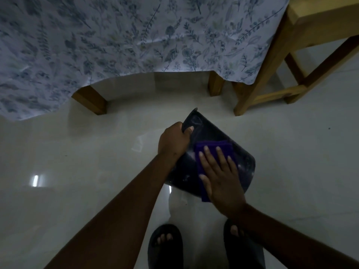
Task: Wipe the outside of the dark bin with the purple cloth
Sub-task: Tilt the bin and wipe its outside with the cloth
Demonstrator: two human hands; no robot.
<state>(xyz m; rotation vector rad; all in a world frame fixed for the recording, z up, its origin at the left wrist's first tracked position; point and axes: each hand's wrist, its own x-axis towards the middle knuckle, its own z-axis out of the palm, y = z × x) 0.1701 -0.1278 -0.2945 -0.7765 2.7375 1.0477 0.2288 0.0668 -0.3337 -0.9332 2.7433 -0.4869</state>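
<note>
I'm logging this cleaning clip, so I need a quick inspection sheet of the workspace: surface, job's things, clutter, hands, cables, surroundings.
Surface: glossy pale tiled floor, dim light, a few bright reflections.
Job's things: dark bin tipped on its side, whitish smudges showing; folded purple cloth flat on its outer wall.
Clutter: nothing seen.
Hands: left hand grips the bin's rim; right hand pressed flat on the cloth, fingers spread.
Cables: nothing seen.
Surroundings: floral tablecloth hanging over wooden table legs; wooden chair to the right; feet in dark sandals at the bottom edge.
</note>
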